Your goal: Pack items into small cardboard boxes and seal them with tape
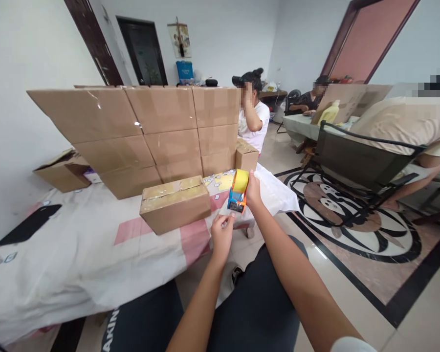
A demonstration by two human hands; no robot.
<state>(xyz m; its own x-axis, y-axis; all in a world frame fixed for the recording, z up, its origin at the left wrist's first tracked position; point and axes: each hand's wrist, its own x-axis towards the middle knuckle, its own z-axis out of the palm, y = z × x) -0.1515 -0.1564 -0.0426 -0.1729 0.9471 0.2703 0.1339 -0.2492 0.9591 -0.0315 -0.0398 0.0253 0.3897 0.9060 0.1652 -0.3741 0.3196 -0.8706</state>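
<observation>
In my right hand (pixel 254 189) is a tape dispenser (pixel 237 198) with a blue and orange frame and a yellow roll, held up over the table's front edge. My left hand (pixel 222 232) is just below it, thumb and fingers pinched together near the dispenser's cutting end. A strip of clear tape seems to run there, though it is hard to make out. To the left of both hands a closed cardboard box (pixel 176 205) lies on the table, with shiny tape along its top seam.
Stacked cardboard boxes (pixel 161 129) form a wall at the back of the cloth-covered table (pixel 77 254). A small box (pixel 246 155) stands at its right end. An opened box (pixel 64 171) and a black phone-like slab (pixel 29 225) lie left. People sit beyond; a folding chair (pixel 363 171) is right.
</observation>
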